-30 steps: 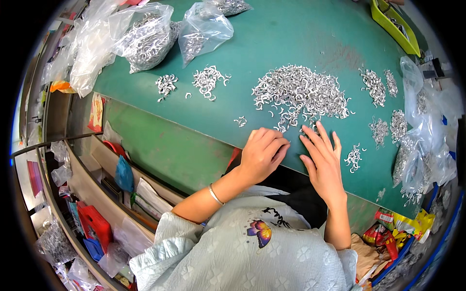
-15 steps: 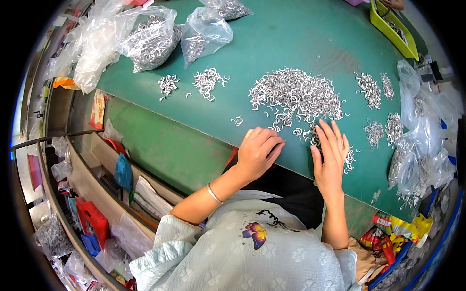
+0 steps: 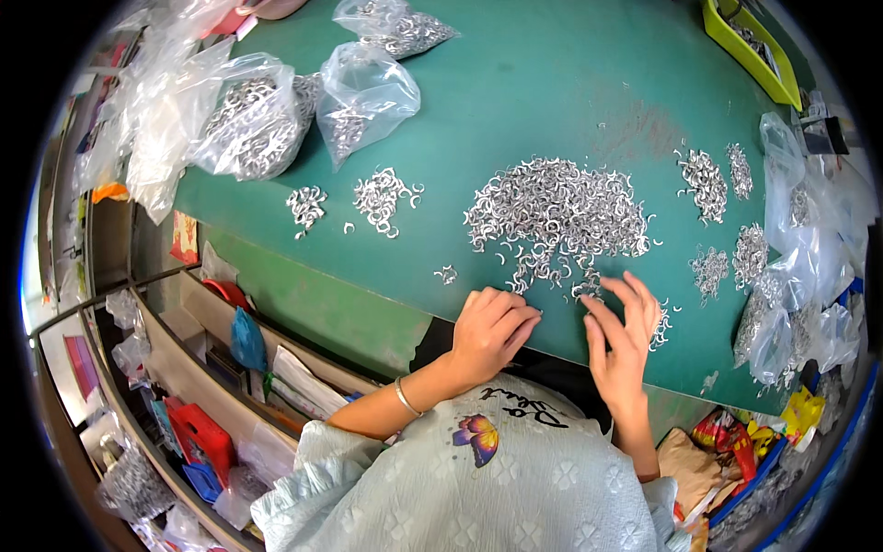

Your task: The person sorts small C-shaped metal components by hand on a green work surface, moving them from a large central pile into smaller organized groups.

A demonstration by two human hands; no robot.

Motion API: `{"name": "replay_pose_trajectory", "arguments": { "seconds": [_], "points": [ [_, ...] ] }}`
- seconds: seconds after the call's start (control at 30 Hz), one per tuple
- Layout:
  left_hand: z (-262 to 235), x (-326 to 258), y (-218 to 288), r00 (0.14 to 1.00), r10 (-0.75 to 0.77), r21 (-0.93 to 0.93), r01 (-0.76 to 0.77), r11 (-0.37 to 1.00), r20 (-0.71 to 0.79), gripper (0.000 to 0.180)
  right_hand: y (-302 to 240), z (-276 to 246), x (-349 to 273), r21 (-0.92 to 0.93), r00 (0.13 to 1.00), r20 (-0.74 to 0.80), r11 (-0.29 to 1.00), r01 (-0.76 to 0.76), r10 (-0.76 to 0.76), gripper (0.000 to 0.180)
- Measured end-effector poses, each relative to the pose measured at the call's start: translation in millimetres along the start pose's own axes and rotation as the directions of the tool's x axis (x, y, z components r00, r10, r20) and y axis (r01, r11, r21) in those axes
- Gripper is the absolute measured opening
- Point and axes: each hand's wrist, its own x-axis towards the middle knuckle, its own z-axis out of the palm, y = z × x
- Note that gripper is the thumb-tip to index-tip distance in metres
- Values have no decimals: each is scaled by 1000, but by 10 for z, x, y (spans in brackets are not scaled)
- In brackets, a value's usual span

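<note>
Clear bags [image 3: 253, 124] hold metal clips; left hand [image 3: 489, 329] curled empty, right hand [image 3: 618, 339] spread over loose clips [image 3: 556, 212].

Your hands rest on the table [image 3: 552, 101] edge, big clip pile [image 3: 556, 207] just beyond them; small piles [image 3: 382, 198] to its left, bags [image 3: 258, 115] behind those.

Clear plastic bags [image 3: 253, 124] of metal rings crowd the table's far-left corner.

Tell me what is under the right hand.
The right hand lies spread on the green table at the near edge of the big pile of metal clips. A few loose clips show between its fingers; whatever is beneath the palm is covered.
</note>
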Motion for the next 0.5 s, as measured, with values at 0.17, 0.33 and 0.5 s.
{"name": "replay_pose_trajectory", "arguments": {
  "seconds": [0.17,0.33,0.5],
  "points": [
    [-36,43,5,994,0,-13,1,1000,108,20,-169,122,-96,-158,995,71,986,-54,66,27],
    [-36,65,-23,991,7,-19,-4,1000,133,18,-207,145,-171,-35,992,-15,991,-129,129,26],
    [-42,88,-9,992,16,-48,-10,999,124,23,-267,277,44,-156,995,35,984,-90,96,32]
  ]
}}
